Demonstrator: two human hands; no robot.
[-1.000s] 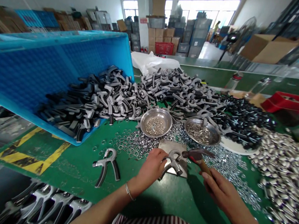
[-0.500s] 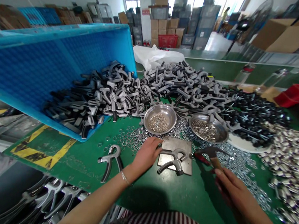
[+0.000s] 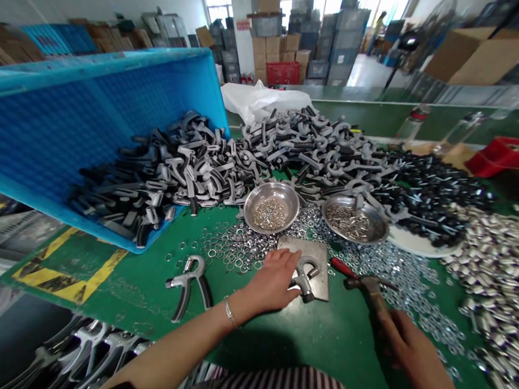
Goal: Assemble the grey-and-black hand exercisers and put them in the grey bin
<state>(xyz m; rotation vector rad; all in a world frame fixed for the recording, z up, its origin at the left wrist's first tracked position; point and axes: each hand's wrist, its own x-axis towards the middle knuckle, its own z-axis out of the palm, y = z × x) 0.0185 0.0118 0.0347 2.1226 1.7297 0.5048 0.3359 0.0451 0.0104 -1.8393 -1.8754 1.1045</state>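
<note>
My left hand (image 3: 275, 279) lies over a grey and black hand grip strengthener (image 3: 308, 273), fingers and thumb around its handles and covering them. That strengthener rests on a square metal plate (image 3: 323, 283). In my right hand (image 3: 409, 344) is a claw hammer (image 3: 378, 294), held by its wooden handle with the head low over the table, right of the plate. A red-handled tool (image 3: 340, 265) lies just beyond the hammer head. Another hand grip strengthener (image 3: 190, 285), with a spring fitted, lies left of my left hand.
Metal bowls of small parts (image 3: 271, 216) and pins (image 3: 351, 223) stand behind the plate among loose rings. A tipped blue crate (image 3: 114, 102) spills grey handles toward a large heap (image 3: 308, 144). Black knobs (image 3: 434, 193) and silvery parts (image 3: 499, 279) are piled at right.
My left hand has moved right, from the plate's left edge onto the strengthener. The hammer in my right hand has come slightly lower and nearer to me. The view has shifted a little.
</note>
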